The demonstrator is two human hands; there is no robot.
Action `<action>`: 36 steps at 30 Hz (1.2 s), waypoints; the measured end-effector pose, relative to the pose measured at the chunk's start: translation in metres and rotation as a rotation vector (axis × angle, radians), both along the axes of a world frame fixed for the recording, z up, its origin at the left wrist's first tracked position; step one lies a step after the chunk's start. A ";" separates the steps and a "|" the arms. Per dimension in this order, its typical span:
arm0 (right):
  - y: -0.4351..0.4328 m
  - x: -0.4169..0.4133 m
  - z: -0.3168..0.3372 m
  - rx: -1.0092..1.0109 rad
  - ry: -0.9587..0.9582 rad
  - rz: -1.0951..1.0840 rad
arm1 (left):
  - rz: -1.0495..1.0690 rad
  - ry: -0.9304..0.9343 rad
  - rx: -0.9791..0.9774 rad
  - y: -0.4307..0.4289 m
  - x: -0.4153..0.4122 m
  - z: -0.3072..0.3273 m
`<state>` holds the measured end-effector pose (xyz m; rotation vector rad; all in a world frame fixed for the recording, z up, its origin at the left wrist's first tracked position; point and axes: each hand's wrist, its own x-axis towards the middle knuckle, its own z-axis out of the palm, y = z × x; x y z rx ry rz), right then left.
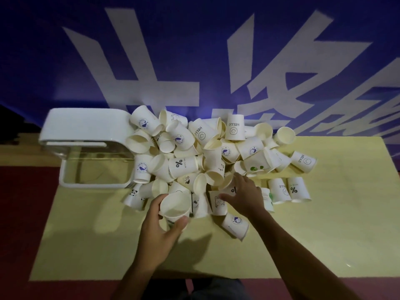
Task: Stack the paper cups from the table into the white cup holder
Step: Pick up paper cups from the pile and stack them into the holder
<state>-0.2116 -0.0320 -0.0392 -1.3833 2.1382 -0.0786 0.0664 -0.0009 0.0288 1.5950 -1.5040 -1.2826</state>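
Note:
A big heap of white paper cups (207, 148) with small printed logos covers the middle of the pale yellow table (86, 234). My left hand (160, 230) grips an upright cup (174, 207), mouth up, at the near edge of the heap. My right hand (244, 195) reaches into the heap, fingers spread over a lying cup with a percent mark (218, 202). The white cup holder (86, 148), with a clear front, stands at the table's far left, touching the heap.
A single cup (236, 225) lies on its side near my right forearm. Two cups (290, 190) stand mouth down at the right. A blue banner with large white characters (194, 61) hangs behind the table. Red floor lies to the left.

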 end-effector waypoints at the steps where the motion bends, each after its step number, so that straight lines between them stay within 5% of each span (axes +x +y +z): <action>1: -0.002 0.001 -0.004 -0.015 0.013 0.004 | 0.027 0.003 -0.004 0.001 0.004 0.002; 9: 0.019 -0.002 0.007 -0.190 -0.004 -0.032 | 0.241 -0.036 -0.032 -0.005 0.068 0.000; 18: 0.005 0.144 0.084 -0.443 -0.427 -0.166 | 0.321 -0.028 -0.176 -0.081 0.211 0.009; 26: -0.038 0.299 0.078 -0.494 -0.526 -0.167 | 0.196 -0.028 -0.150 -0.166 0.296 -0.028; 36: -0.089 0.381 0.038 -0.430 -0.493 -0.116 | -0.162 -0.208 0.038 -0.220 0.326 -0.095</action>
